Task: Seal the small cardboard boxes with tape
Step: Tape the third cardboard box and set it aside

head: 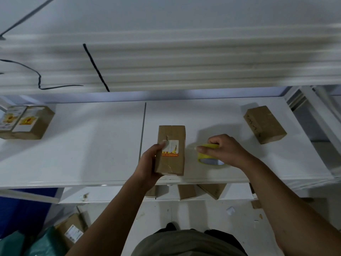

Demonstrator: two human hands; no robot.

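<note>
- On the white worktop [92,145], near its front edge, lies a small cardboard box [172,163] with an orange-and-white label.
- Far right, well apart, sits a plain box [264,124].
- Round the labelled box's left side the left hand [147,163] curls its grip, thumb on the label.
- Just right, the right hand [227,150] holds a yellow tape roll [202,157] in its grip.

On white table [92,145]: labelled cardboard box [171,133] near front edge, yellow tape roll [203,157] just beside, plain box [264,124] right, pair of labelled boxes [35,124] far left.
</note>
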